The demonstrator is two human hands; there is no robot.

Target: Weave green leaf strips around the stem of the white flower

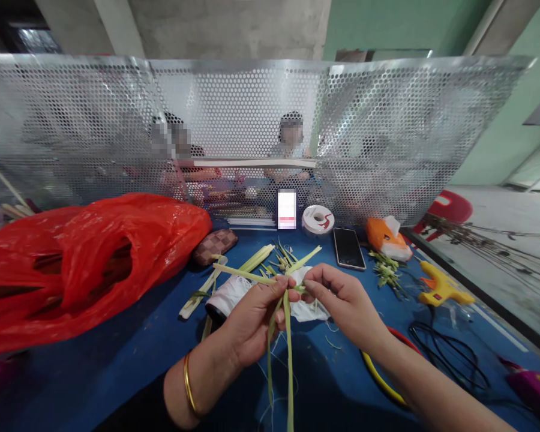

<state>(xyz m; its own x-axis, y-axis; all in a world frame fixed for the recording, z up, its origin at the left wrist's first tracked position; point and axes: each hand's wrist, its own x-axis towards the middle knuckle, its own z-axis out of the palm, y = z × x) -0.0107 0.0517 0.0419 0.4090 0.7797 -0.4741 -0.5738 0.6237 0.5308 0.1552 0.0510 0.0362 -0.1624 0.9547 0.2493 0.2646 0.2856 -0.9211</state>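
Observation:
Several pale green leaf strips (290, 354) cross between my fingers, with ends sticking out to the left, up to the right and down toward me. My left hand (261, 309) pinches them where they cross. My right hand (339, 294) is closed too, its thumb and fingertips together at a strip's end just right of the crossing. Under and behind the hands lie a white cloth or tissue (308, 309) and a white item with a dark opening (229, 295). More cut leaf strips (256, 258) lie beyond my left hand.
A large red plastic bag (162, 240) fills the left, beside a checked pouch (216, 246). At the back are a lit phone (287, 209), a ribbon spool (318, 220), a dark phone (349, 248) and a tissue pack (389, 239). A yellow glue gun (443, 285) lies right. People sit behind the perforated metal screen (243, 114).

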